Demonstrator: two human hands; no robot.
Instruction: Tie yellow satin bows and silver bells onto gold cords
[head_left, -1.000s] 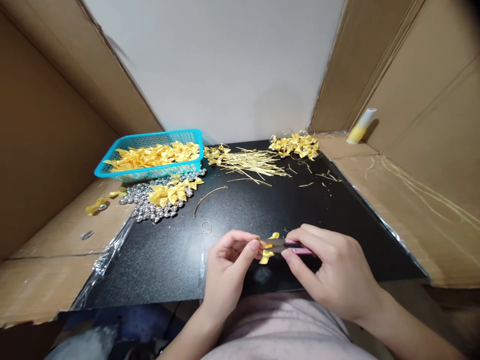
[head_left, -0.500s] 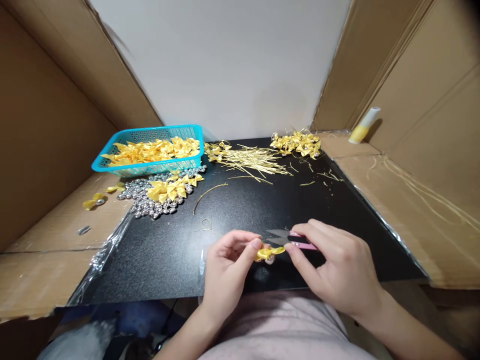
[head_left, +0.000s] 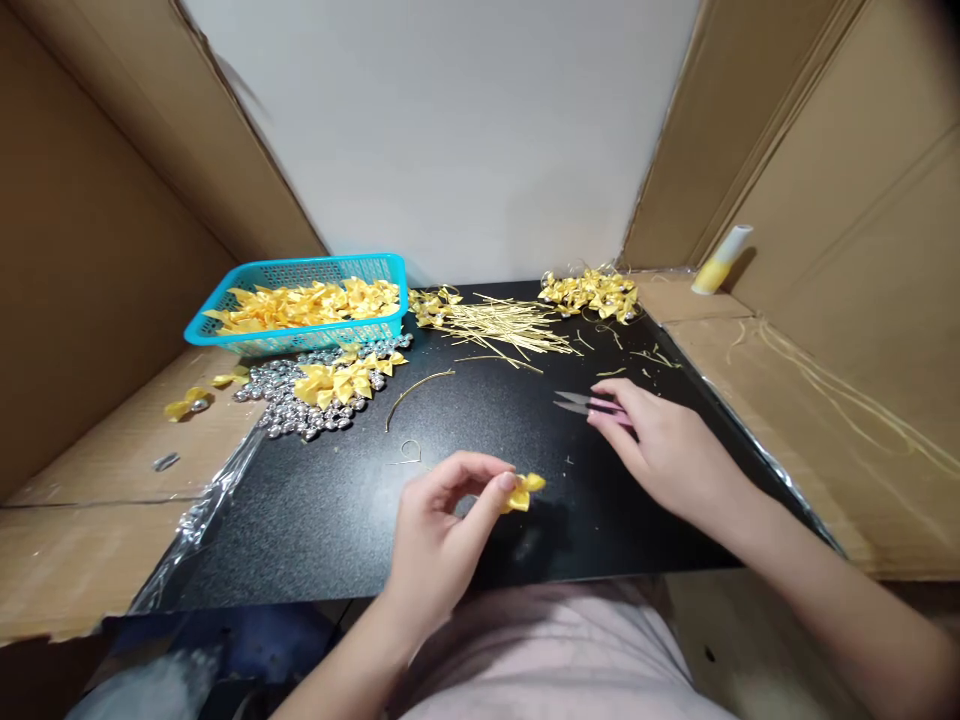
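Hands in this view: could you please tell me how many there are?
2: the left hand pinches a yellow bow near the black table's front edge; the right hand, farther right, holds pink-handled snips.

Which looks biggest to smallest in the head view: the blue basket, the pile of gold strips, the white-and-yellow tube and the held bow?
1. Blue basket
2. Pile of gold strips
3. White-and-yellow tube
4. Yellow bow in the left hand, judged by its visible part; fingers cover some
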